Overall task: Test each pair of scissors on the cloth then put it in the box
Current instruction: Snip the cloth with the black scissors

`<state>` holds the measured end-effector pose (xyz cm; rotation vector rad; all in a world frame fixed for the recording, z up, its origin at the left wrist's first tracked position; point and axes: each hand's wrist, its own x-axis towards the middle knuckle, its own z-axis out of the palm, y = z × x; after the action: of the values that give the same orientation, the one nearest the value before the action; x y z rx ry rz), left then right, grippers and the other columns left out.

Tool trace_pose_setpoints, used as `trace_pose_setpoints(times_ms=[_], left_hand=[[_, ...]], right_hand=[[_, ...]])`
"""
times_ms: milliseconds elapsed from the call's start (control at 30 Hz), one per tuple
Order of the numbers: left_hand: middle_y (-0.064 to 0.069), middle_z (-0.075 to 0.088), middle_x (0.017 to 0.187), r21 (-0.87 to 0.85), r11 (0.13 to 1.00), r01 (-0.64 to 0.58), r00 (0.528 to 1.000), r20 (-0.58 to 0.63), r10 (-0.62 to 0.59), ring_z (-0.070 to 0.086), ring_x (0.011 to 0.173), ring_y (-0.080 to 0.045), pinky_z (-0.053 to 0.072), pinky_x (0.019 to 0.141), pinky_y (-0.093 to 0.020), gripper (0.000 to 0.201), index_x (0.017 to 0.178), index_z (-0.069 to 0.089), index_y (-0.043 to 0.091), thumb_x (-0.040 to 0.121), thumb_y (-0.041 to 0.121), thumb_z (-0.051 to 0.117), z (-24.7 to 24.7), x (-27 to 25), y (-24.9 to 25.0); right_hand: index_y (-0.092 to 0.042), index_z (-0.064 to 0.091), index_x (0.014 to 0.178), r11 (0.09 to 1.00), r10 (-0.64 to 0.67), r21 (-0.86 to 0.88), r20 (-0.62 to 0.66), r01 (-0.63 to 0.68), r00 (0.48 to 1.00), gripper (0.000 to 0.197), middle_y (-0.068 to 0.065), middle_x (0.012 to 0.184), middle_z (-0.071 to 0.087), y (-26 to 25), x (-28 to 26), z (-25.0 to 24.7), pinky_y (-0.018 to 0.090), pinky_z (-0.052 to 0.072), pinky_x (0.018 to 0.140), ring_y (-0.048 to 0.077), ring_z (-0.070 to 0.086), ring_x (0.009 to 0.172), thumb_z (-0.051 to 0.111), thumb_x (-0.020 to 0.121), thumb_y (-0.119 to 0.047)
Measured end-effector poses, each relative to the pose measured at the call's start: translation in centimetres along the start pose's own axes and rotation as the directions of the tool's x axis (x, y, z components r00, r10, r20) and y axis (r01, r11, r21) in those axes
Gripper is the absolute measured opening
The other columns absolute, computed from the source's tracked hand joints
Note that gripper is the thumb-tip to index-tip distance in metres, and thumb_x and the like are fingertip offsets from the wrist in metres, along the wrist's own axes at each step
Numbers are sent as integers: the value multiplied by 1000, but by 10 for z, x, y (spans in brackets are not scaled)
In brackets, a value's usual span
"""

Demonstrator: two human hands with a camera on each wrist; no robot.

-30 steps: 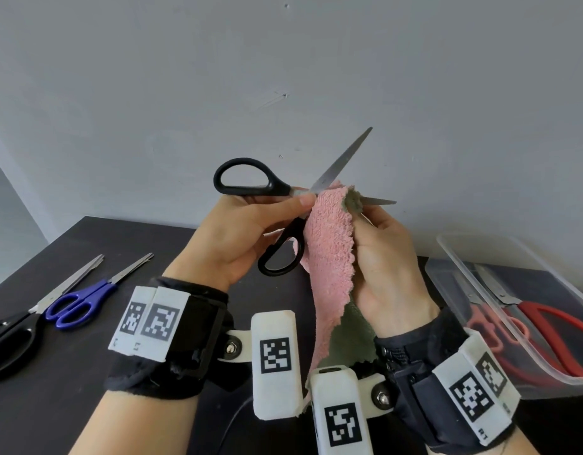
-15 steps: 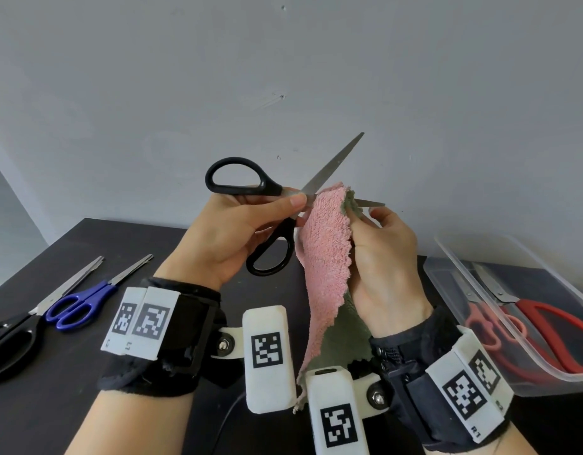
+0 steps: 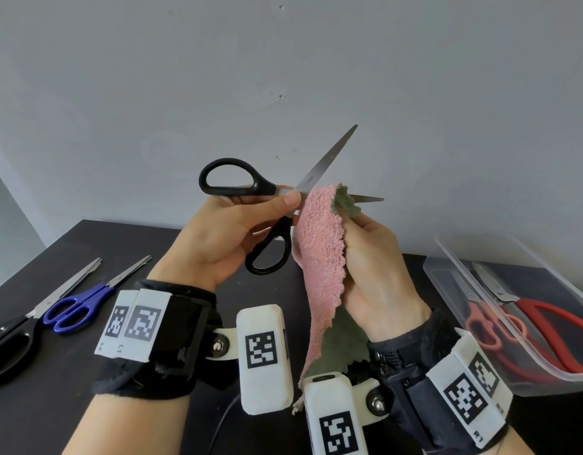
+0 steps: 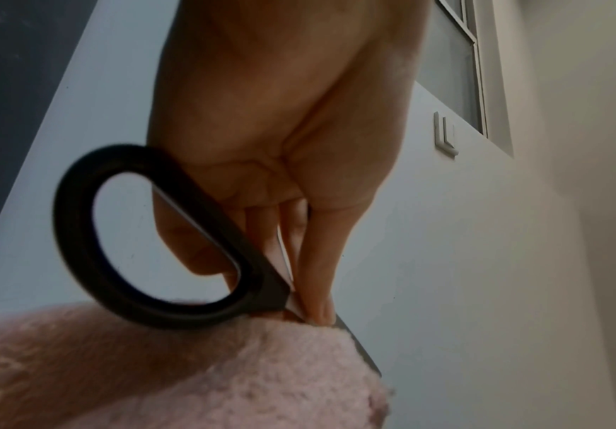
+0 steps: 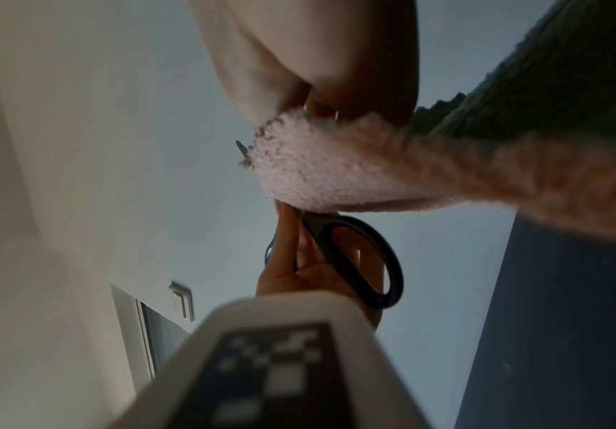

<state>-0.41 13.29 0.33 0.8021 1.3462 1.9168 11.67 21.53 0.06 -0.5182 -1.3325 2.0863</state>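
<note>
Worktop [image 3: 47, 405]: dark, set against a pale wall.
Box [image 3: 526, 372]: clear plastic, at the right edge of the worktop; red scissors [image 3: 556, 333] lie inside it.
Cloth [image 3: 319, 254]: pink on 1 face, green on the other (the green shows at the top corner and lower down by the wrist); held up above the worktop, hanging down between the 2 wrists.
Right hand [image 3: 375, 267]: fingers curled on the cloth's upper part, gripping it.
Left hand [image 3: 224, 238]: thumb and fingers pinch the black scissors [image 3: 250, 188] near the pivot, not through the loops.
Black scissors: in the air, blades spread apart, the cloth's top edge between them; 1 blade points up and right, the other pokes out level past the green corner.
Blue scissors [image 3: 77, 307]: flat on the worktop at far left.
More black scissors [image 3: 8, 343]: just beside the blue pair, partly cut off by the left edge.
</note>
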Motion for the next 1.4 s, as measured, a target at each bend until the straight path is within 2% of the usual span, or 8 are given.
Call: trace_pose_setpoints(times_ms=[100, 200, 433, 600, 700, 933, 1133, 1400], left_hand=[[-7, 74, 87, -16, 1000, 3, 1000, 23, -3, 69, 80, -15, 54, 70, -22, 25, 92, 70, 1, 71, 15, 67, 2, -1, -1], [-7, 73, 87, -1, 1000, 5, 999, 39, -5, 68, 80, -15, 54, 71, -22, 25, 92, 71, 1, 71, 15, 66, 3, -1, -2], [-4, 74, 82, -3, 1000, -18, 1000, 20, 18, 68, 75, -13, 54, 70, -20, 18, 84, 75, 6, 70, 14, 66, 2, -2, 1], [-1, 75, 82, 31, 999, -9, 1000, -18, 10, 67, 71, -11, 53, 67, -19, 25, 90, 72, 5, 69, 17, 67, -2, -4, 4], [4, 75, 78, 24, 1000, -8, 999, -36, 9, 66, 63, -5, 50, 60, -15, 22, 88, 71, 6, 69, 15, 65, -1, -6, 7], [3, 75, 80, 10, 1000, -8, 998, -56, 8, 66, 64, -5, 49, 59, -14, 26, 92, 70, 5, 68, 16, 66, -1, -6, 8], [4, 74, 74, 0, 1000, -15, 997, -73, 15, 65, 61, -5, 48, 56, -13, 26, 90, 70, 4, 67, 15, 66, -1, -6, 9], [6, 72, 71, 8, 1000, -15, 997, -77, 16, 64, 60, -4, 47, 55, -12, 26, 89, 70, 5, 67, 17, 65, -2, -7, 11]], right_hand=[[-17, 75, 80, 1000, -13, 14, 11, 13, 1000, 13, 2, 76, 74, 1, -3, 4, 27, 59, 70, 10, 71, 69, 68, 72, -25], [-16, 75, 77, 999, -46, 23, -6, 46, 999, 12, 2, 70, 72, 1, -3, 4, 24, 58, 63, 10, 69, 62, 64, 83, -19], [-14, 75, 82, 996, -78, 44, 0, 78, 997, 13, 11, 86, 74, 0, -2, 2, 30, 60, 71, 20, 72, 77, 63, 85, -18], [-18, 73, 75, 994, -109, 0, 5, 109, 994, 19, -1, 71, 73, 0, -2, 0, 19, 55, 59, 10, 70, 67, 59, 88, -18], [-23, 76, 70, 991, -128, -47, -15, 127, 992, 25, 1, 75, 73, 1, 0, -1, 21, 57, 65, 12, 69, 72, 59, 89, -20], [-19, 76, 69, 986, -147, -79, -28, 145, 989, 27, 7, 76, 68, 1, 3, -5, 26, 54, 65, 19, 64, 75, 59, 90, -22], [-17, 76, 70, 980, -176, -101, -33, 172, 984, 18, 5, 72, 68, -2, 6, -9, 31, 52, 68, 19, 63, 73, 64, 80, -26], [-15, 77, 74, 973, -205, -114, -29, 200, 978, 17, 5, 72, 70, -3, 9, -12, 32, 53, 68, 17, 63, 69, 64, 83, -19]])
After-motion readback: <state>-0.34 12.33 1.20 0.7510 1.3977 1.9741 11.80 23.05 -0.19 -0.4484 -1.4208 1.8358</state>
